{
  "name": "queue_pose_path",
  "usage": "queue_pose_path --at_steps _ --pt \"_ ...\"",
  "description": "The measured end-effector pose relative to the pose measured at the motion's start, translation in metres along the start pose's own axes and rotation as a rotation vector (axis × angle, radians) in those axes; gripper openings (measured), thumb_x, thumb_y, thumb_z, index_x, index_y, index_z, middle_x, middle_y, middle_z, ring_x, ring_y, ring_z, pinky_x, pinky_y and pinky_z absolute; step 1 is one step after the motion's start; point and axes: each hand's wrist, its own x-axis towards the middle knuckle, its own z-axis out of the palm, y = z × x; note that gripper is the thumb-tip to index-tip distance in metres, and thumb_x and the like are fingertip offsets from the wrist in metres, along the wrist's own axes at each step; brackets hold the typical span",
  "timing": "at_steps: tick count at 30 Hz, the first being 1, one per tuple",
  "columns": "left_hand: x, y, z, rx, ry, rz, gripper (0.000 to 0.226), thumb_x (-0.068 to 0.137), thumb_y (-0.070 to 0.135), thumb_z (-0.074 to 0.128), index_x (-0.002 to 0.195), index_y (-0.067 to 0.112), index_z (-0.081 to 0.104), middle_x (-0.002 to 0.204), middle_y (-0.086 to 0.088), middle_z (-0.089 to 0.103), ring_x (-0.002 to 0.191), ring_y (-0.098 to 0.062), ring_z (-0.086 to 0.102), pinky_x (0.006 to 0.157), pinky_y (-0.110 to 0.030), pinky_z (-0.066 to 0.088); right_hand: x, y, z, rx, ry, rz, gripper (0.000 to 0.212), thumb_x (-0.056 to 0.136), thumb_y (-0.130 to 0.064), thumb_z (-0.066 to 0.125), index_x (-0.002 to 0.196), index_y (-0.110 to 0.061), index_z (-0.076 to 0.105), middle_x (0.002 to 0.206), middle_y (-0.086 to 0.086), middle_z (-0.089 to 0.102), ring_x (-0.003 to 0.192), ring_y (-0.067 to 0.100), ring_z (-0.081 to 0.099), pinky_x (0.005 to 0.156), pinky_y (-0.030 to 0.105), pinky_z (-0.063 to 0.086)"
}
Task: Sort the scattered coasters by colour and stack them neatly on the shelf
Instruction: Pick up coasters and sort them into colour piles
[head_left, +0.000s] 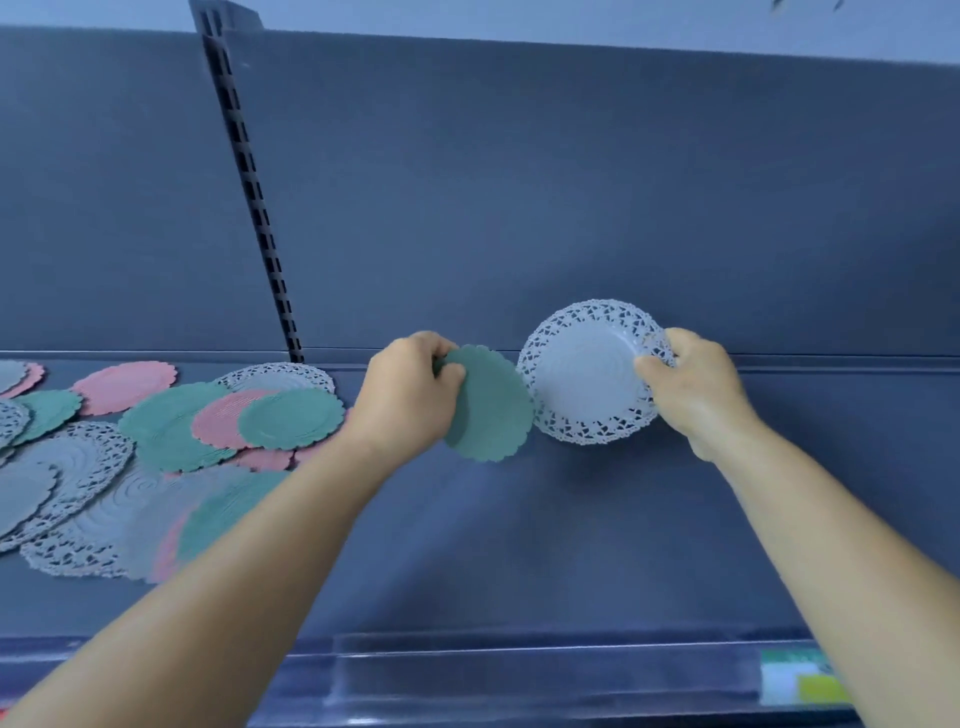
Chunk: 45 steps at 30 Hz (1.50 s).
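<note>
My left hand (410, 389) grips a green scalloped coaster (491, 408) by its upper left edge and holds it tilted above the shelf (623, 519). My right hand (696, 387) pinches the right rim of a grey lace-edged coaster (582, 376), held up facing me just right of the green one. The two coasters nearly touch at their edges. A scattered pile of green, pink and grey coasters (171, 441) lies on the shelf at the left.
The dark grey back panel (571, 208) rises behind the shelf, with a slotted upright (254, 208) left of centre. A clear plastic price rail (519, 670) runs along the front edge, with a green and yellow label (802, 680) at the right.
</note>
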Motion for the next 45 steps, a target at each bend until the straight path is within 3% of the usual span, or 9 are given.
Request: queue_pose_path --at_steps 3,8,10,13,16,23,29,37,45 --pt "0.01 0.011 0.029 -0.03 0.019 -0.079 0.021 0.092 0.013 0.046 0.105 0.012 0.062 0.095 -0.002 0.064 0.08 -0.019 0.055 0.05 -0.019 0.037 0.013 0.025 -0.022 -0.02 0.003 0.059 0.022 0.087 -0.015 0.046 0.103 -0.005 0.057 0.107 0.018 0.064 0.073 0.022 0.05 0.066 0.032 0.04" --pt "0.022 0.019 0.064 -0.034 0.012 -0.187 0.036 0.092 0.008 0.045 0.128 0.01 0.049 0.116 -0.006 0.057 0.088 -0.02 0.049 0.061 -0.024 0.039 0.027 0.051 -0.03 -0.14 -0.069 0.063 0.024 0.087 -0.014 0.046 0.107 -0.005 0.055 0.103 0.016 0.063 0.072 0.023 0.049 0.063 0.031 0.04" --pt "0.021 0.013 0.074 0.058 -0.022 -0.196 0.046 0.092 0.003 0.043 0.137 0.013 0.039 0.124 -0.008 0.048 0.091 -0.023 0.046 0.063 -0.026 0.042 0.029 0.055 -0.029 -0.255 -0.12 0.023 0.035 0.089 -0.013 0.051 0.124 -0.008 0.048 0.116 0.011 0.057 0.092 0.026 0.054 0.071 0.032 0.042" --pt "0.02 -0.002 0.082 0.278 -0.059 -0.15 0.045 0.09 0.0 0.04 0.133 0.013 0.046 0.131 -0.01 0.04 0.102 -0.031 0.049 0.079 -0.033 0.044 0.032 0.064 -0.028 -0.415 -0.132 -0.013 0.056 0.091 -0.012 0.053 0.142 -0.014 0.03 0.14 0.009 0.034 0.111 0.031 0.051 0.079 0.032 0.04" --pt "0.019 -0.01 0.086 0.402 -0.139 -0.124 0.039 0.092 0.004 0.039 0.127 0.011 0.054 0.132 -0.009 0.039 0.114 -0.032 0.046 0.084 -0.033 0.041 0.035 0.074 -0.028 -0.511 -0.148 -0.054 0.037 0.094 -0.01 0.046 0.131 -0.01 0.044 0.139 0.004 0.033 0.103 0.028 0.05 0.077 0.031 0.04" --pt "0.009 -0.005 0.086 0.659 -0.247 -0.05 0.038 0.1 0.024 0.032 0.136 0.019 0.045 0.145 -0.006 0.032 0.134 -0.027 0.028 0.101 -0.038 0.037 0.034 0.073 -0.025 -0.951 -0.291 -0.266 0.033 0.092 -0.012 0.043 0.123 -0.02 0.051 0.142 -0.007 0.038 0.137 0.021 0.02 0.107 0.033 0.021" --pt "-0.009 0.005 0.064 0.596 -0.139 -0.028 0.04 0.098 0.027 0.039 0.136 0.017 0.041 0.133 -0.005 0.048 0.126 -0.026 0.036 0.097 -0.037 0.041 0.011 0.032 -0.01 -0.805 -0.411 -0.379 0.046 0.099 -0.03 0.03 0.145 -0.026 0.027 0.154 -0.01 0.024 0.143 0.016 0.014 0.114 0.034 0.014" --pt "-0.023 -0.031 -0.02 0.61 -0.044 -0.071 0.048 0.096 0.032 0.044 0.141 0.02 0.036 0.138 -0.003 0.045 0.13 -0.024 0.035 0.099 -0.036 0.038 -0.039 -0.049 0.048 -0.569 -0.512 -0.556 0.048 0.095 -0.037 0.042 0.141 -0.028 0.035 0.15 -0.011 0.033 0.138 0.017 0.027 0.11 0.034 0.023" --pt "-0.006 -0.109 -0.088 0.682 -0.205 -0.087 0.052 0.096 0.038 0.043 0.143 0.018 0.033 0.143 -0.005 0.042 0.132 -0.025 0.036 0.103 -0.038 0.037 -0.077 -0.105 0.137 -0.515 -0.63 -0.451 0.056 0.094 -0.041 0.044 0.145 -0.026 0.028 0.152 -0.007 0.03 0.14 0.019 0.026 0.11 0.035 0.028"
